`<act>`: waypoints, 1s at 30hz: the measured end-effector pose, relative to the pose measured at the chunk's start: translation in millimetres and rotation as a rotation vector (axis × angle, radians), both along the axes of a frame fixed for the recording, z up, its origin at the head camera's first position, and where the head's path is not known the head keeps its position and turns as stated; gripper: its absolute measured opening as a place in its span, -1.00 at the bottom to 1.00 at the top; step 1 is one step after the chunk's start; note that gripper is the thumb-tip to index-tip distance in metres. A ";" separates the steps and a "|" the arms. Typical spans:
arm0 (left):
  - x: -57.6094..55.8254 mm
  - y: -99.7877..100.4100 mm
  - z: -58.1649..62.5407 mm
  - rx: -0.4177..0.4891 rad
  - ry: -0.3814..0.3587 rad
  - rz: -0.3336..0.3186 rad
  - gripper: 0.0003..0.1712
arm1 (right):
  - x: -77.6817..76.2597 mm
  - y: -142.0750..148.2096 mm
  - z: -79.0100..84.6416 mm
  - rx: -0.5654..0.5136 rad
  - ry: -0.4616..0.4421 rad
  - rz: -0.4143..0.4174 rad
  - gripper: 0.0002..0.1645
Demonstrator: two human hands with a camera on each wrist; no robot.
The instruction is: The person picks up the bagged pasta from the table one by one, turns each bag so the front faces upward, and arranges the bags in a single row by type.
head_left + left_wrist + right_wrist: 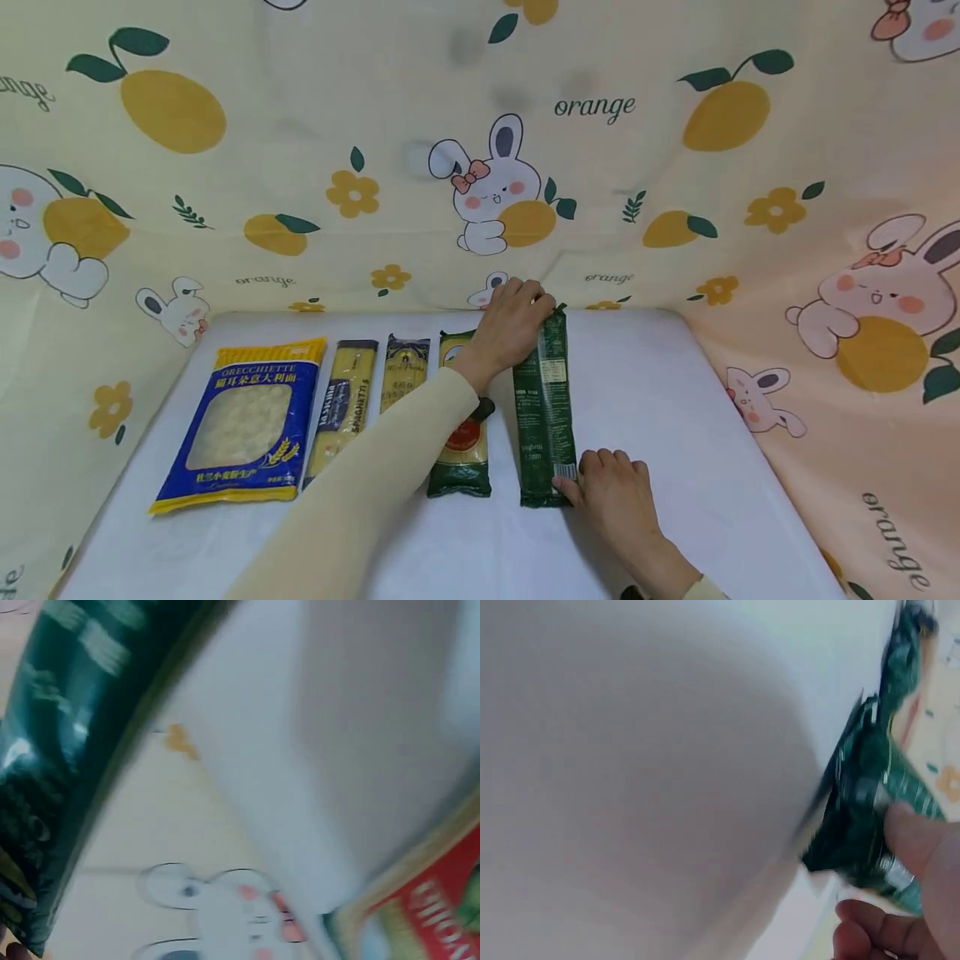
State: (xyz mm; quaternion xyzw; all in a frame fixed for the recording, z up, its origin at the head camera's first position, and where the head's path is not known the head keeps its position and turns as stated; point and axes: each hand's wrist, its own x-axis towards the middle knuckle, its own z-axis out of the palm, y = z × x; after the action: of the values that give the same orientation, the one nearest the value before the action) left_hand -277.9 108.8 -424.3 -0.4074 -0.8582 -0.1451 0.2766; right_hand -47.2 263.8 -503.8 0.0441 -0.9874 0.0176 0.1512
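A long dark green pack of spaghetti (542, 433) is held between both hands in the head view, its small-print side facing up. My left hand (504, 327) grips its far end, fingers over the top. My right hand (617, 504) holds the near right corner, thumb on the printed face. The right wrist view shows that thumb (919, 844) pressed on the crinkled green end (847, 825), with fingers curled below. In the left wrist view the pack (67, 750) slants along the left side, above the white table, and only a bit of the left fingers shows at the lower left corner.
Left of the green pack lie a green-ended pasta pack (459, 479) with a red label, partly under my left arm, a gold pasta pack (406, 367), a spaghetti pack (351, 379) and a blue-and-yellow orecchiette bag (240, 417). Rabbit-and-orange printed cloth (420, 275) surrounds the white table (637, 383).
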 end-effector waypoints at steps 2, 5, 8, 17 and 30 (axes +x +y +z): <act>4.8 -1.1 14.3 0.017 -0.004 -0.019 -0.72 | -8.1 3.0 2.8 -0.013 -0.040 -0.006 -0.36; 13.0 -2.5 29.6 0.033 -0.033 -0.045 -0.71 | -18.6 4.9 5.2 -0.060 -0.154 -0.013 -0.39; 19.7 -4.8 36.8 0.035 -0.035 -0.053 -0.70 | -24.3 4.5 4.8 -0.108 -0.232 -0.005 -0.43; 24.5 -15.4 49.1 0.148 0.142 0.025 -0.70 | -31.0 3.3 1.3 -0.031 0.132 0.119 -0.47; 38.9 -20.8 53.0 0.120 0.135 0.053 -0.71 | -31.5 -7.0 -8.7 0.016 0.279 0.092 -0.57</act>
State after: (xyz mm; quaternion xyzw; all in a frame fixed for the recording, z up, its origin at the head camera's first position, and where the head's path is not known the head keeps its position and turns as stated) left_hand -239.0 88.0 -371.3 -0.3762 -0.8377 -0.1611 0.3615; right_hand -78.7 256.8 -512.5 0.0926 -0.9538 0.0102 0.2857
